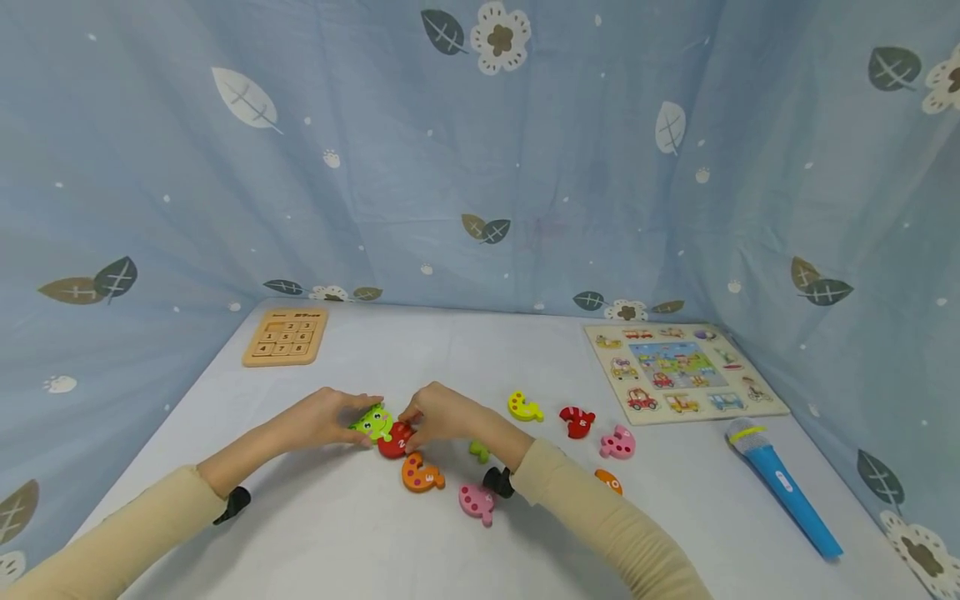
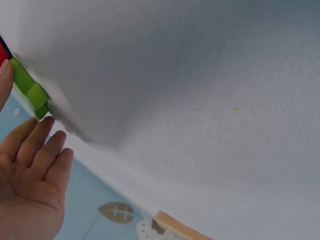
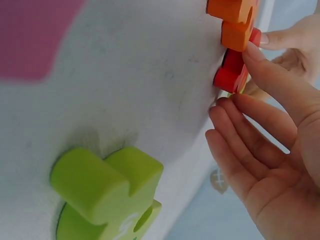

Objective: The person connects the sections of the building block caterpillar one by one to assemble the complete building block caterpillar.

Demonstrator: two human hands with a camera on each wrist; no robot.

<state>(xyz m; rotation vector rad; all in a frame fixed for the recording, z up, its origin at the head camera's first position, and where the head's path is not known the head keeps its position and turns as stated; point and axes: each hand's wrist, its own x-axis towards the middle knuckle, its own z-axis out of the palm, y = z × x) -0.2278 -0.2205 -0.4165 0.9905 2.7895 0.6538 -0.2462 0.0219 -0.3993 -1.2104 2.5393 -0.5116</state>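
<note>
A green smiling-face puzzle piece (image 1: 377, 422) lies flat on the table, and my left hand (image 1: 326, 419) holds it between thumb and fingers. Against its right side sits a red puzzle piece (image 1: 392, 447) marked 2, pinched by the thumb and index finger of my right hand (image 1: 447, 414). In the right wrist view the other fingers of that right hand (image 3: 272, 155) extend loosely beside the red piece (image 3: 227, 79). Just below the red piece is an orange puzzle piece (image 1: 418, 475) marked 3. The left wrist view shows the green piece (image 2: 30, 90) edge-on near the left fingertips.
Nearby lie a pink piece (image 1: 476, 502), a green piece (image 1: 479, 451) partly behind the right wrist, and yellow (image 1: 522, 407), red (image 1: 577, 422), pink (image 1: 618, 443) and orange (image 1: 609, 481) pieces. Farther out are a wooden number board (image 1: 285, 337), a picture puzzle (image 1: 678, 371) and a toy microphone (image 1: 787, 492).
</note>
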